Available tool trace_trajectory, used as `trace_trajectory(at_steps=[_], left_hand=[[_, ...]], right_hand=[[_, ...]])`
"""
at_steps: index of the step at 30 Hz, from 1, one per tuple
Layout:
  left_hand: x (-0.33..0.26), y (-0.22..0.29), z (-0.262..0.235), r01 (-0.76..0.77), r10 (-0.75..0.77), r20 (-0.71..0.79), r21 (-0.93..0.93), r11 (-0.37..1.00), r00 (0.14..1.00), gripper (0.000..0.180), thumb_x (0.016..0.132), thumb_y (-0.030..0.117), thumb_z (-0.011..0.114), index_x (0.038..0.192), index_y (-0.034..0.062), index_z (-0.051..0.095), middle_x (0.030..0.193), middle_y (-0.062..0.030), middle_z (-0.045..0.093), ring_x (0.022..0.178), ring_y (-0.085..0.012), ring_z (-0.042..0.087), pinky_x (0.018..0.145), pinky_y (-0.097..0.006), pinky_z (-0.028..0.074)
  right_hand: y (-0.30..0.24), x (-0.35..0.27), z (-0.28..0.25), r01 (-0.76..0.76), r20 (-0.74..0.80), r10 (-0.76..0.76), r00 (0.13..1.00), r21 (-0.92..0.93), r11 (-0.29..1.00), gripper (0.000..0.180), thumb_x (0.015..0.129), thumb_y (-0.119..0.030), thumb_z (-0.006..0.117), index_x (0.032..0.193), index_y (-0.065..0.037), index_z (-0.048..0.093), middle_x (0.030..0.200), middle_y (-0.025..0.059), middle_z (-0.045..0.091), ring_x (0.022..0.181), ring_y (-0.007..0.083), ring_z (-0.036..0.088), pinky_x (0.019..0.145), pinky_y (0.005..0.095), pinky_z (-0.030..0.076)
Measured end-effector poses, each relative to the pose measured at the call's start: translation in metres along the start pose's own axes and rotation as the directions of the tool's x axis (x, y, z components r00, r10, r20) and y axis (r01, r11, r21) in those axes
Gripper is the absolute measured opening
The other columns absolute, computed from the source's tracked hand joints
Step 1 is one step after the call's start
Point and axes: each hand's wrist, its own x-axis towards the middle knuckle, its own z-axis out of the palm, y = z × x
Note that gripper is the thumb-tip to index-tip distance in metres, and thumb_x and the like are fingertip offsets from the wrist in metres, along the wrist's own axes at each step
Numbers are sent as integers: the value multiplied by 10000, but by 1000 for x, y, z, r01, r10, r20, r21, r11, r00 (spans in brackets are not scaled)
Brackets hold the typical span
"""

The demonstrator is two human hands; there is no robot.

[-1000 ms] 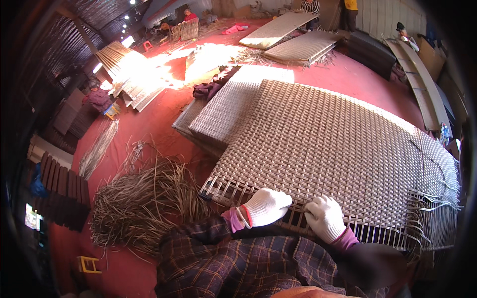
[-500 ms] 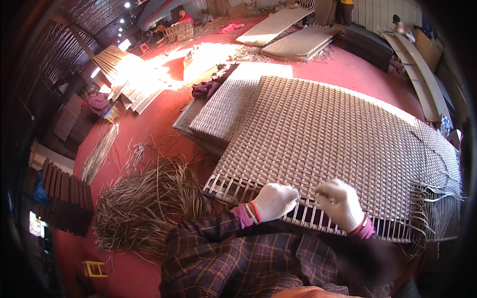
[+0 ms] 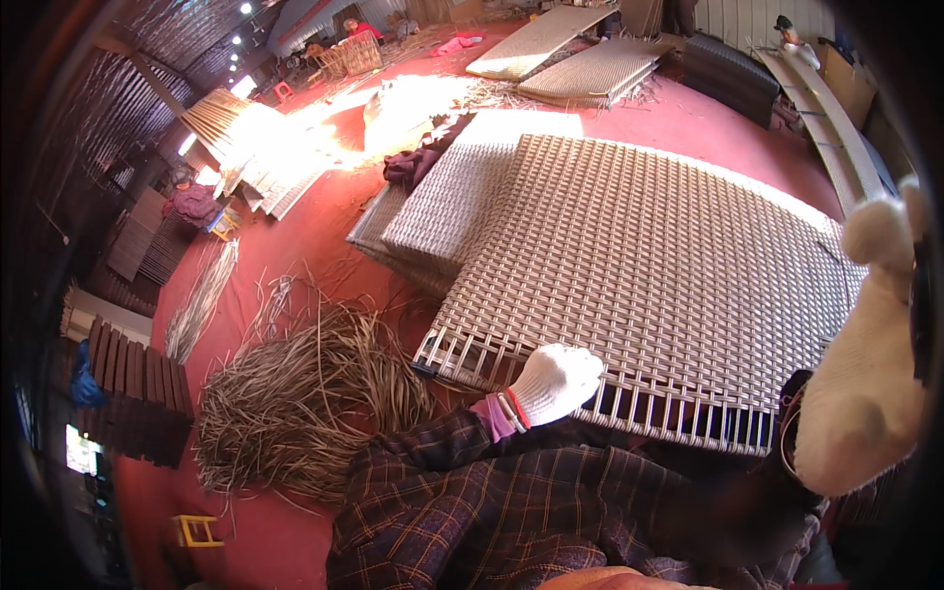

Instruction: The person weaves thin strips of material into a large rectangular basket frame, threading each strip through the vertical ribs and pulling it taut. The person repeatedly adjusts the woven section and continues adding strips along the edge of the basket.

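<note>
The large flat panel woven of grey-beige wicker strips lies in front of the person, spreading from the middle of the scene toward the right. Its weave is tight over most of the surface, but along the near edge runs an open row of bare, ladder-like bars.

The left hand in a white knitted glove is at this near edge, left of the middle, with its fingers curled together against the bars; whether they pinch a strand is hidden. The right hand in a matching white glove is raised at the far right, well apart from the left hand and close to the camera. Its fingers are bent, but I cannot tell whether they hold anything.

The step in hand looks like working a strand through the unfinished near edge, with the left hand steadying the place and the right hand drawn out wide, perhaps pulling slack. If so, the next move calls for keeping the left hand firm while the strand is drawn snug, then bringing the right hand back to the open bars.

On the near left, a loose heap of dry-looking tan strips lies on the red floor covering, beside the person's dark plaid sleeve.
</note>
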Motion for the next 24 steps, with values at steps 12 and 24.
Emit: trace_trajectory(at_steps=[12, 24], left_hand=[[-1, 0, -1, -4, 3, -32, -29, 1000, 999, 141, 921, 230, 753, 970, 105, 712, 850, -63, 681, 793, -286, 711, 716, -435, 569], [-2, 1, -1, 7, -8, -31, -34, 999, 999, 153, 934, 241, 753, 979, 99, 719, 857, -68, 697, 801, -299, 722, 750, -444, 579]], right_hand=[[-6, -23, 6, -250, -21, 250, 968, -150, 957, 649, 1077, -469, 611, 1616, -128, 489, 1507, 170, 612, 1310, 237, 635, 1088, 363, 516], [-19, -53, 32, -501, -96, 491, 866, -175, 848, 548, 1071, -401, 622, 1535, -119, 547, 1444, 158, 649, 1264, 233, 660, 1066, 358, 533]])
